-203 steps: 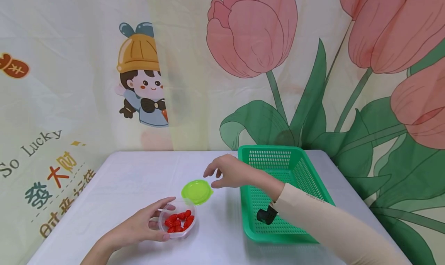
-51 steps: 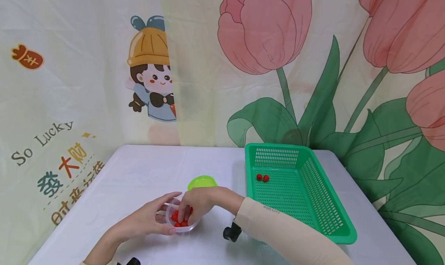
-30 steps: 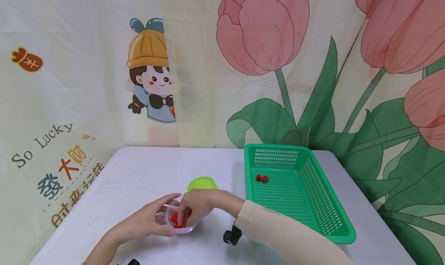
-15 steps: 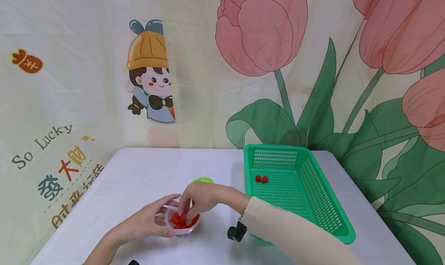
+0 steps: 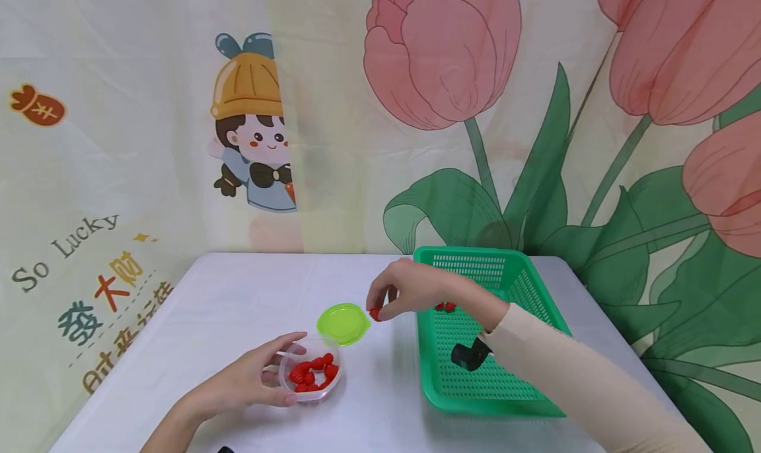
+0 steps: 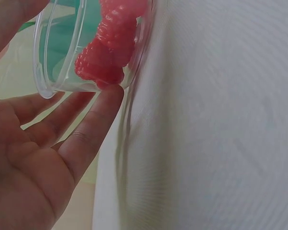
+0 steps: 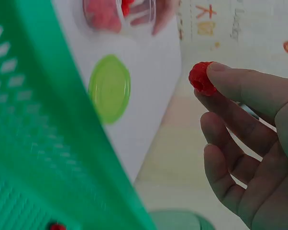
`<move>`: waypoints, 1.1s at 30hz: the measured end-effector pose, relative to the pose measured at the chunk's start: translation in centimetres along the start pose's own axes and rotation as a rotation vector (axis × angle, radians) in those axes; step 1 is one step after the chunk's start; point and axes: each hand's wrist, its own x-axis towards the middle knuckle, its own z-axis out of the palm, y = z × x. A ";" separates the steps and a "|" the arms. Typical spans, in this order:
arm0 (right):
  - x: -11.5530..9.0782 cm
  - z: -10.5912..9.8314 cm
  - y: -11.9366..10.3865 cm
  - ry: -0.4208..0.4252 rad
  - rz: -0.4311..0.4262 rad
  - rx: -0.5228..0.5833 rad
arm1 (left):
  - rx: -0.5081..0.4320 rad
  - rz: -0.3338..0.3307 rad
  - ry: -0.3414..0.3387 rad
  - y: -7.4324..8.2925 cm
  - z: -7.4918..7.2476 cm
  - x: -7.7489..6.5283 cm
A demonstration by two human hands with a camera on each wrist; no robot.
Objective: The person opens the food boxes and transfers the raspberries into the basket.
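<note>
Pinching a raspberry, right hand now outside tub

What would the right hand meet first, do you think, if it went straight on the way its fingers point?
Most likely the green lid, just beyond the raspberry that the right hand pinches in the head view; the hand's height is unclear, so it might pass above.

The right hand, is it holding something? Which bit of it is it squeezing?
The right hand pinches a small, bumpy red raspberry by opposite sides, near one edge, between thumb and one finger.
</note>
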 end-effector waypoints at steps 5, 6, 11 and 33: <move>-3.3 -2.1 3.1 0.068 0.063 0.002 | -0.001 0.000 0.002 0.1 0.0 -0.1; -3.8 -2.4 3.8 0.080 0.074 0.004 | -0.002 -0.001 0.002 0.1 0.0 -0.1; -6.0 -3.1 7.5 0.143 0.118 -0.016 | -0.006 -0.006 0.002 0.1 0.0 -0.2; -9.2 -0.7 16.1 0.164 0.301 -0.083 | 0.006 0.035 -0.002 -0.4 0.0 0.0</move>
